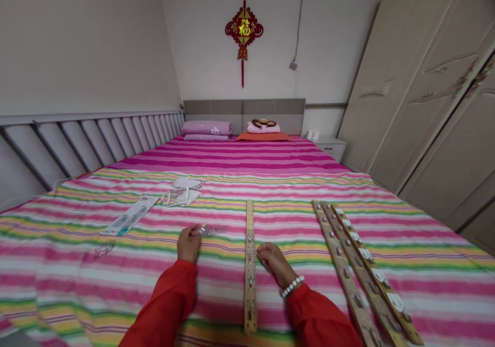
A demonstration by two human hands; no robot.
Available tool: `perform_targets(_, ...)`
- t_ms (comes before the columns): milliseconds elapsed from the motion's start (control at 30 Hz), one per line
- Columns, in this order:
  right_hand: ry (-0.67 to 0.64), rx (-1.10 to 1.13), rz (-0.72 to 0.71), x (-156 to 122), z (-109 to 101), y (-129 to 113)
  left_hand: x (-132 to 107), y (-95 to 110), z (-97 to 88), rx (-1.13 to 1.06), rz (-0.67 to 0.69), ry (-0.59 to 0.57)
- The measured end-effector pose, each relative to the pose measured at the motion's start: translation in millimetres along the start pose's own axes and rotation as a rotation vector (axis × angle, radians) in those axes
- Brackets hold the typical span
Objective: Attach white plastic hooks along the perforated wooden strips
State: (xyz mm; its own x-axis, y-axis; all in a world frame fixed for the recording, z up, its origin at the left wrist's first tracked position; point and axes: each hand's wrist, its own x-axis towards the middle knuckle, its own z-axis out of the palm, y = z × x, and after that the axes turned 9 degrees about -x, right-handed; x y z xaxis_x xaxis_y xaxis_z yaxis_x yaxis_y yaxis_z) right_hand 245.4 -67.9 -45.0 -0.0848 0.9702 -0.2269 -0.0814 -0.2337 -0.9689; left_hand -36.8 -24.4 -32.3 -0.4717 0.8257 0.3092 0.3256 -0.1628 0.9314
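Observation:
A long wooden strip (249, 264) with holes and small metal fittings lies lengthwise on the striped bedspread (116, 280) in front of me. My right hand (273, 260) rests beside its middle, fingers curled and pressed at a fitting on the strip. My left hand (188, 244) lies on the bedspread left of the strip, fingers pinched on a small clear plastic bag (208, 230) of tiny parts. Both arms wear red sleeves; a white bead bracelet (292, 286) sits on the right wrist.
Three more wooden strips (358, 269) lie side by side at the right, one with white pads. A flat blister pack (129, 216) and several small clear packets (183, 192) lie at the left. Pillows (207, 129) rest at the headboard. A wardrobe (433, 104) stands along the right.

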Motion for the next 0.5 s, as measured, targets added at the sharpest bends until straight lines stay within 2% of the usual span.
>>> perform_targets(100, 0.003, 0.004, 0.006, -1, 1, -1, 11, -9, -4.0, 0.117, 0.209, -0.046)
perform_targets(200, 0.01, -0.003, 0.01, -4, 0, -4, 17, -11, -1.8, 0.205, 0.306, -0.14)
perform_targets(400, -0.014, 0.004, 0.012, -7, -1, -7, 18, -1, -7.3, 0.233, 0.32, -0.176)
perform_targets(500, -0.013, 0.01, 0.014, -7, -1, -7, 14, 7, -13.0, 0.131, 0.229, -0.112)
